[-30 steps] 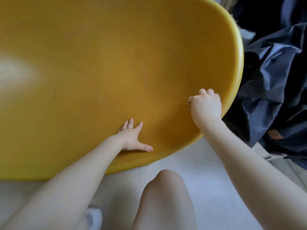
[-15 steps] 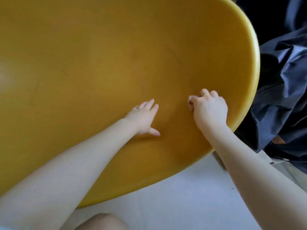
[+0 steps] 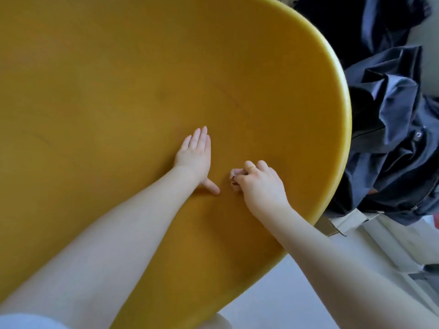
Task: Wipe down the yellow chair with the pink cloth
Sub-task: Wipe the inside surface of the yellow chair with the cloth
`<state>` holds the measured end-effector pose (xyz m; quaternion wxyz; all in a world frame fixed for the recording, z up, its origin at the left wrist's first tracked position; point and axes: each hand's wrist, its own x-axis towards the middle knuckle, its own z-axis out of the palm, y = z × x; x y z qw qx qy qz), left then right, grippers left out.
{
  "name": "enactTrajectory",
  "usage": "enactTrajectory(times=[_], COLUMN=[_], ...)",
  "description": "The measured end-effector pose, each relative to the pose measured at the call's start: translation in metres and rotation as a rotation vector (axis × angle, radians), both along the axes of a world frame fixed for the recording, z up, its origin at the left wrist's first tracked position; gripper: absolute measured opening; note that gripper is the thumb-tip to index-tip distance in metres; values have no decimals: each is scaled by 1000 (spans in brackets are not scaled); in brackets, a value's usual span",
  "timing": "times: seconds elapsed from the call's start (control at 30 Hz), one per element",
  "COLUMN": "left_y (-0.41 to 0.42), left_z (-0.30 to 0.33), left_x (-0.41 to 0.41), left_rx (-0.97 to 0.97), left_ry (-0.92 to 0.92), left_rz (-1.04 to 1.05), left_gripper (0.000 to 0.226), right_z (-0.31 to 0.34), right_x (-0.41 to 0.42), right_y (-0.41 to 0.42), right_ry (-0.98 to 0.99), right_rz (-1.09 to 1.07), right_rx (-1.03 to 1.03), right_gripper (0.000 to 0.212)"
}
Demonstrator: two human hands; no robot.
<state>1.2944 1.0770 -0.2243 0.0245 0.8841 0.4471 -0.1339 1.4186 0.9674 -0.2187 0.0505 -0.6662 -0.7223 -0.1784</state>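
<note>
Smooth, glossy yellow moulded-plastic chair shell (image 3: 142, 91), broadly curved with a rounded rim. Left hand (image 3: 194, 157) lies flat on the shell, fingers straight and together, thumb splayed. Just beside it, toward the rim, right hand (image 3: 259, 184) curls its fingers around a small crumpled pink cloth (image 3: 235, 174), pressed to the shell. Dark navy creased fabric (image 3: 392, 138) lies beyond the rim.

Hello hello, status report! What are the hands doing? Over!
Left hand flat on the yellow chair. Right hand grips the bunched pink cloth against it. Dark jacket beside the rim, not blocking.
</note>
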Motion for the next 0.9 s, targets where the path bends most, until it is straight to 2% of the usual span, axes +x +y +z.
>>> enactTrajectory(times=[0.1, 0.17, 0.23, 0.3, 0.43, 0.5, 0.57, 0.63, 0.67, 0.73, 0.83, 0.9], left_y=[11, 14, 16, 17, 19, 19, 18, 18, 18, 19, 21, 22], left_z=[-3, -8, -11, -11, -14, -13, -11, -13, -15, -19, -21, -20], left_x=[3, 1, -1, -1, -3, -5, -6, -5, -5, -8, -9, -10], left_rx=[-3, -24, -59, -89, -123, -131, -140, -147, -149, -152, -143, -138], left_ry=[41, 7, -51, -103, -184, -208, -222, -240, -248, -260, -279, -286], left_rz=[-24, -31, -25, -27, -16, -18, -26, -30, -29, -33, -50, -52], left_gripper=[146, 148, 148, 149, 149, 148, 148, 149, 149, 149, 148, 148], right_z=[34, 55, 59, 44, -6, -16, -4, 15, 23, 43, 64, 66], right_x=[36, 53, 54, 39, -15, -26, -27, -17, -5, 15, 50, 59], right_y=[25, 48, 66, 71, 52, 45, 46, 54, 58, 71, 97, 110], right_ry=[-102, -146, -61, 44, 172, 193, 157, 12, -70, -133, -134, -119], right_rz=[12, -96, -209, -238, -139, -124, -94, -113, -106, -85, -76, -124], right_rx=[134, 237, 312, 304, 115, 56, -77, -378, -459, -364, 111, 259], right_gripper=[9, 9, 12, 15, 35, 30, 11, 16, 19, 20, 14, 13])
